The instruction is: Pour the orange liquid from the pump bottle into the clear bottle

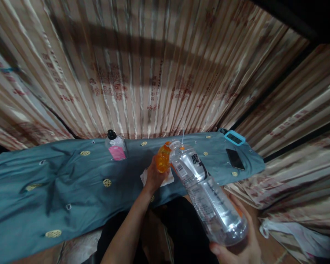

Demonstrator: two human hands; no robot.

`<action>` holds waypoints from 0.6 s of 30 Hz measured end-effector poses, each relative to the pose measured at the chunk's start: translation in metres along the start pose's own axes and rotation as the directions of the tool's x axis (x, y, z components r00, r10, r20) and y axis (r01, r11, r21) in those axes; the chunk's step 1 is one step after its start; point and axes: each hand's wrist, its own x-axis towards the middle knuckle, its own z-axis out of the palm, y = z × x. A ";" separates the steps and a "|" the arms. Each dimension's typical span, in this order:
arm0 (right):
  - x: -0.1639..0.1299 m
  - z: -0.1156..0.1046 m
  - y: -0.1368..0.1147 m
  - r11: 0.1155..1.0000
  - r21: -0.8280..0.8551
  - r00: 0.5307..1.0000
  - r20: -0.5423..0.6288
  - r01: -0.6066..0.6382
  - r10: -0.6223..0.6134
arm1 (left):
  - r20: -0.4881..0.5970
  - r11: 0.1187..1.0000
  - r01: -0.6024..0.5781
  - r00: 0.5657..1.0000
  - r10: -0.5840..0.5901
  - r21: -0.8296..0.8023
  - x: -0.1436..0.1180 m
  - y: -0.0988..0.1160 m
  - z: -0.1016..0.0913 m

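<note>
My left hand [154, 175] is wrapped round a small orange bottle [163, 160], held above the cloth-covered surface. By its base, my right hand [240, 238] grips a large clear plastic bottle [206, 194] with a printed label. This bottle is tilted, its neck up against the top of the orange bottle; whether the two mouths touch I cannot tell. Water inside is hard to make out. Below my left hand lies a white tissue [169, 179], partly hidden. A thin pale stick with an orange base [183, 141] shows behind the large bottle's neck.
A clear bottle with a pink label and black cap [117, 148] stands at the left on the teal patterned cloth [79, 172]. At the right lie a dark phone [235, 159] and a blue-framed object [234, 138]. Pleated curtains [143, 73] hang behind; a white bag [299, 234] is at lower right.
</note>
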 end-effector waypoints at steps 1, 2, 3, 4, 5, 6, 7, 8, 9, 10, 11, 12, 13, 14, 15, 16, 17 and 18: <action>-0.001 0.000 0.001 1.000 0.016 1.000 0.008 -0.022 0.022 | -0.002 1.000 0.002 1.000 -0.002 0.002 0.000 0.000 0.000; -0.001 0.000 0.002 0.998 0.034 0.999 0.017 -0.044 0.044 | -0.004 1.000 0.003 1.000 -0.003 0.001 0.000 -0.001 0.000; -0.002 0.000 0.002 0.997 0.048 0.998 0.024 -0.061 0.060 | -0.003 1.000 0.002 1.000 -0.002 -0.001 0.000 -0.001 0.000; -0.002 0.000 0.001 0.996 0.053 0.997 0.026 -0.070 0.069 | 0.000 1.000 0.001 1.000 -0.001 -0.005 0.000 -0.001 0.001; -0.002 0.000 0.000 0.996 0.058 0.997 0.025 -0.073 0.071 | 0.004 1.000 -0.001 1.000 0.001 -0.006 0.000 -0.001 0.001; -0.003 0.001 0.000 0.995 0.067 0.997 0.023 -0.076 0.075 | 0.006 1.000 -0.001 1.000 0.001 -0.005 0.000 -0.001 0.001; -0.003 0.001 -0.001 0.994 0.076 0.996 0.020 -0.083 0.082 | 0.005 1.000 0.001 1.000 -0.001 -0.002 -0.001 -0.001 0.001; -0.003 0.001 -0.001 0.992 0.083 0.995 0.023 -0.096 0.094 | 0.002 1.000 0.004 1.000 -0.004 0.001 -0.001 -0.001 0.001; -0.003 0.001 -0.002 0.990 0.088 0.994 0.029 -0.108 0.106 | -0.002 1.000 0.005 1.000 -0.005 0.002 -0.001 -0.002 0.001; -0.003 0.001 -0.002 0.989 0.092 0.993 0.035 -0.116 0.114 | -0.006 1.000 0.006 1.000 -0.006 0.002 -0.001 -0.002 0.001; -0.003 0.001 -0.002 0.989 0.093 0.993 0.036 -0.116 0.113 | -0.008 1.000 0.006 1.000 -0.006 -0.001 -0.001 -0.002 0.001; -0.003 0.001 -0.002 0.990 0.089 0.994 0.034 -0.108 0.106 | -0.009 1.000 0.006 1.000 -0.006 -0.005 -0.002 -0.002 0.001; -0.003 0.001 -0.002 0.992 0.084 0.995 0.030 -0.096 0.094 | -0.008 1.000 0.007 1.000 -0.007 -0.010 -0.002 -0.003 0.001; -0.003 0.001 -0.002 0.993 0.080 0.996 0.026 -0.087 0.085 | -0.005 1.000 0.008 1.000 -0.008 -0.013 -0.002 -0.003 0.001; -0.003 0.002 -0.002 0.994 0.076 0.997 0.021 -0.081 0.079 | -0.003 1.000 0.010 1.000 -0.010 -0.013 -0.001 -0.002 0.000; -0.003 0.002 -0.003 0.994 0.072 0.997 0.020 -0.079 0.078 | -0.001 1.000 0.013 1.000 -0.013 -0.011 -0.001 -0.002 0.000; -0.003 0.002 -0.003 0.994 0.069 0.996 0.022 -0.082 0.081 | -0.001 1.000 0.015 1.000 -0.015 -0.005 -0.001 -0.001 0.000; -0.003 0.002 -0.003 0.994 0.064 0.996 0.022 -0.086 0.085 | -0.001 1.000 0.016 1.000 -0.016 0.002 -0.001 0.000 0.000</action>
